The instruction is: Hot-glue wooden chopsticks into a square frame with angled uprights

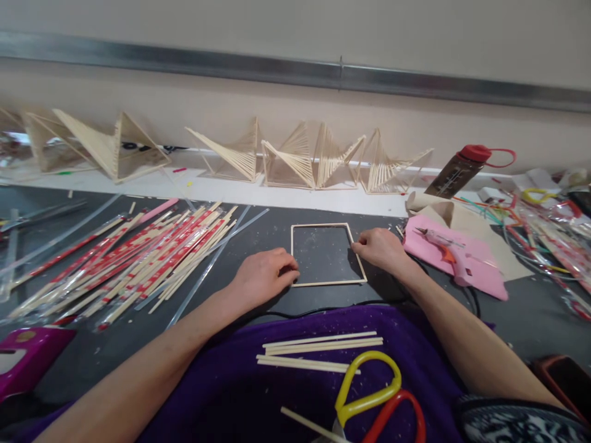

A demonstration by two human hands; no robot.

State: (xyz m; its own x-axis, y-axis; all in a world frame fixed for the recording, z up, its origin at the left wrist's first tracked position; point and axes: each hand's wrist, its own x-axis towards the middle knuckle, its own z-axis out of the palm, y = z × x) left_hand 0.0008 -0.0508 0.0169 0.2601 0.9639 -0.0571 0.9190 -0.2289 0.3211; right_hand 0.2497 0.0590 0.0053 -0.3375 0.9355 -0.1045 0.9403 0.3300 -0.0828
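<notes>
A heap of wrapped chopsticks sprawls across the left of the dark desk. Next to it, the left hand is curled, its fingertips bunched on the lower left corner of a square stick frame lying flat mid-desk. The right hand pinches the frame's right side near the top corner. Further right, a glue gun rests on pink cloth.

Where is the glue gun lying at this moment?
In the head view, the glue gun lies on the pink sheet on the right side of the table, just right of the right hand that touches the square stick frame.
</notes>
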